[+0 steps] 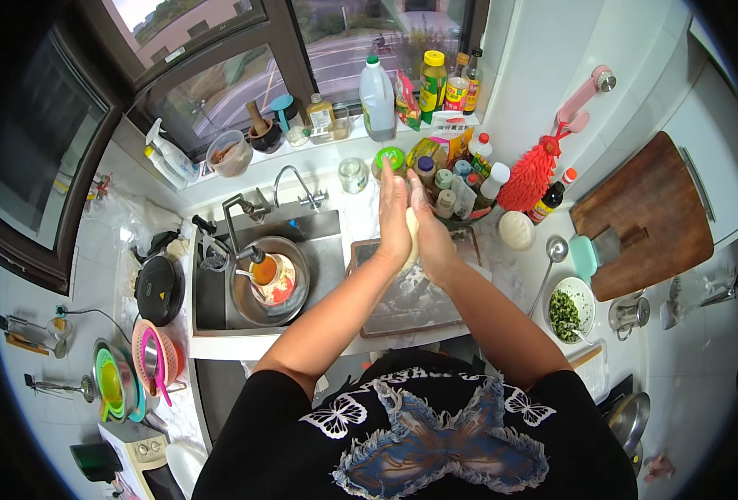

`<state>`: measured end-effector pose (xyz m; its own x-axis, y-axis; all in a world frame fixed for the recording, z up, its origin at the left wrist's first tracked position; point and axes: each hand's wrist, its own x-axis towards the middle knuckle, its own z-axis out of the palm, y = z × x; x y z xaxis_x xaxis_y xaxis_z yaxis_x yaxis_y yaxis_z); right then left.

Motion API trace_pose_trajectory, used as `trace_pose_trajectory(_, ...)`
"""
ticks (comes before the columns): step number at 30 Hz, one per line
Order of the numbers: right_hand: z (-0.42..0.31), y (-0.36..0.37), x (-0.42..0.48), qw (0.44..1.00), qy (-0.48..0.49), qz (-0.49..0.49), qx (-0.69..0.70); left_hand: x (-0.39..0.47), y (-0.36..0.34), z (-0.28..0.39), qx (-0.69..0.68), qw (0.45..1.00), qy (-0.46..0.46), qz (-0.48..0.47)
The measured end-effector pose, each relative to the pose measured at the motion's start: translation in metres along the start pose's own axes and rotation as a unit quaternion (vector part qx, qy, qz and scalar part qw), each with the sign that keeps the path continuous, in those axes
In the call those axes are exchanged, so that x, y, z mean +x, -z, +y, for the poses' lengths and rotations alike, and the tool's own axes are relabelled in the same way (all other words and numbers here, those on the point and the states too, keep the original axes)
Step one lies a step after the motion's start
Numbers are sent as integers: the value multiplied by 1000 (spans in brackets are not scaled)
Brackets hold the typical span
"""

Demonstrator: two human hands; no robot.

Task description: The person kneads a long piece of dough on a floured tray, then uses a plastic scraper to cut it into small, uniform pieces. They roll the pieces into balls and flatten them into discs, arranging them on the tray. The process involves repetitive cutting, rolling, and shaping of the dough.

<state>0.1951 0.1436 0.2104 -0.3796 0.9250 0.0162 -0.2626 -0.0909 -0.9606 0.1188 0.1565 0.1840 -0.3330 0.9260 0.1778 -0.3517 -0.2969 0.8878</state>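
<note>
My left hand (396, 219) and my right hand (430, 234) are pressed palm to palm, fingers pointing away from me. Between them sits a pale piece of dough (413, 232), mostly hidden by the palms. White flour dusts my fingers. Below the hands lies a grey board (400, 315) with a rim, smeared with flour. To the right, a white bowl (587, 301) holds chopped greens and a spoon. Farther up on that side stands a small tub (517, 230) with something white and smooth in it.
At left, a steel sink (327, 275) contains a metal basin (303, 294) under the faucet (230, 228). Bottles and jars crowd the counter behind my hands, among them a green-lidded jar (390, 159). A ladle (555, 250) and a wooden chopping board (650, 206) are on the right.
</note>
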Motion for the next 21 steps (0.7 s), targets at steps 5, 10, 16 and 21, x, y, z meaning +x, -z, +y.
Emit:
trace_pose_trajectory(5, -1, 30, 32, 990, 30, 31, 134, -35, -30, -2, 235, 971, 19, -49)
trace_pose_trajectory(10, -1, -5, 8, 999, 11, -27, 45, -7, 6, 8, -55, 994, 88, -20)
trace_pose_trajectory(16, 2, 11, 17, 995, -16, -7, 100, -41, -17, 6, 103, 994, -15, -39)
trace_pose_trajectory(21, -1, 22, 27, 993, -24, 10, 113, -42, -9, 7, 38, 996, 32, -76)
